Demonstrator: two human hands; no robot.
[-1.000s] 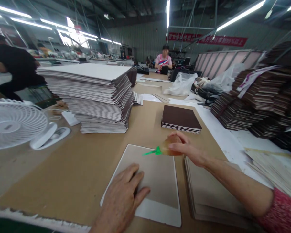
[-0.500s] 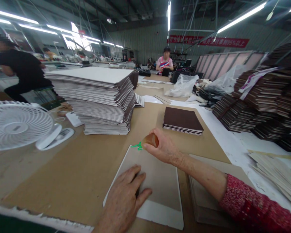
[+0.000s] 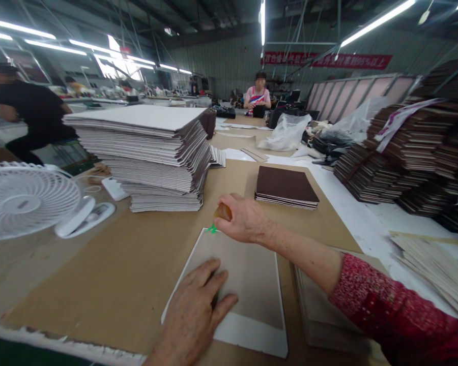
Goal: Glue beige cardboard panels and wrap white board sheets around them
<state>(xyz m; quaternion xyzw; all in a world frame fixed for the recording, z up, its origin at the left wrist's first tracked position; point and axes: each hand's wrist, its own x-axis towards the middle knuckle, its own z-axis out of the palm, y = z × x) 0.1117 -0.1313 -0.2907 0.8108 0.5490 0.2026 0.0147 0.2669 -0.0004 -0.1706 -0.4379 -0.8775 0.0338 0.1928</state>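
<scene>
A grey board (image 3: 248, 277) lies on a larger white sheet (image 3: 252, 338) in front of me on the brown table (image 3: 110, 274). My left hand (image 3: 194, 315) presses flat on the board's near left part, fingers spread. My right hand (image 3: 242, 218) is closed round a small amber squeeze bottle (image 3: 223, 211) with a green nozzle (image 3: 212, 229). The nozzle tip points down at the board's far left corner.
A tall stack of white-topped boards (image 3: 152, 152) stands at the left. A white fan (image 3: 26, 198) sits beside it. A small stack of brown covers (image 3: 286, 188) lies ahead, grey boards (image 3: 328, 310) at my right, dark piles (image 3: 412, 152) far right. Other people work beyond.
My right hand has carried the bottle from the board's right side leftward and forward to its far left corner, tipping the nozzle down. My left hand has stayed put.
</scene>
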